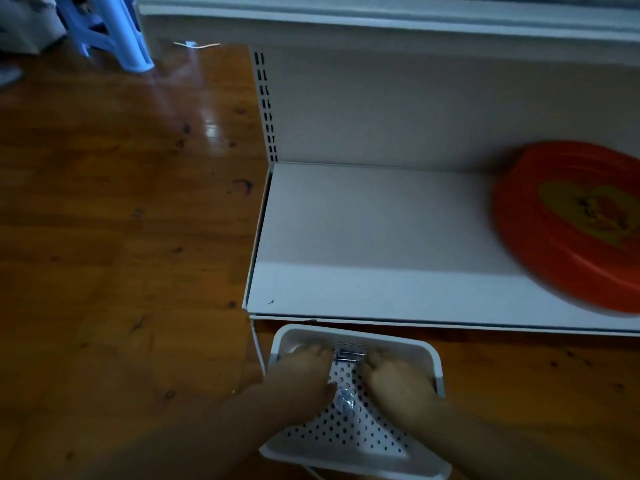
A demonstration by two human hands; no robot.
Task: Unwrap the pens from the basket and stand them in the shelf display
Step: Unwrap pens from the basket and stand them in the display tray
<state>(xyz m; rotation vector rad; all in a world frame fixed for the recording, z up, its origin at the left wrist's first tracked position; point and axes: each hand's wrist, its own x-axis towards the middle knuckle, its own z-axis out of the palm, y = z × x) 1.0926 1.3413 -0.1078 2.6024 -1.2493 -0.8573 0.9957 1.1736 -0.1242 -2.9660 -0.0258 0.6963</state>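
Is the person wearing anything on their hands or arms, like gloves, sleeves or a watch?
No. The left hand and right hand are bare, without gloves, and I see no rings. Both forearms are uncovered as far as the picture shows, with no sleeve, watch or bracelet visible in the dim light.

Shelf point(363, 237) open at left & centre; red plate point(568, 223) blocks right end.
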